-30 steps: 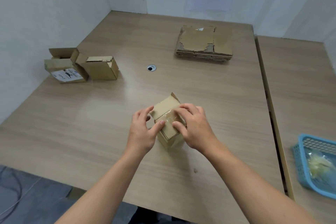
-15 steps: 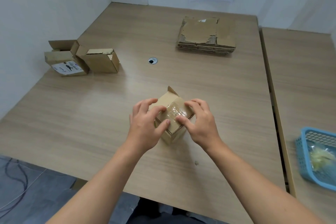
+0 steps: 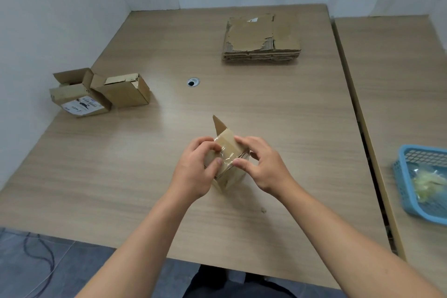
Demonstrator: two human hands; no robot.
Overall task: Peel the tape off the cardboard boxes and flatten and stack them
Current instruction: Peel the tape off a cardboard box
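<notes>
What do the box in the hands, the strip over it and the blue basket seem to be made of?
Box: brown cardboard, matte, with a folded flap. Strip: clear plastic tape, glossy and wrinkled. Blue basket: probably moulded plastic, given its lattice wall.

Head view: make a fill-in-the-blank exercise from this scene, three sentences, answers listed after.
The left hand and the right hand grip a small cardboard box whose top is sealed with clear ____. The plastic basket at the right is ____ in colour. By the left wall stand ____ unflattened boxes.
Missing words: tape; blue; two.
</notes>
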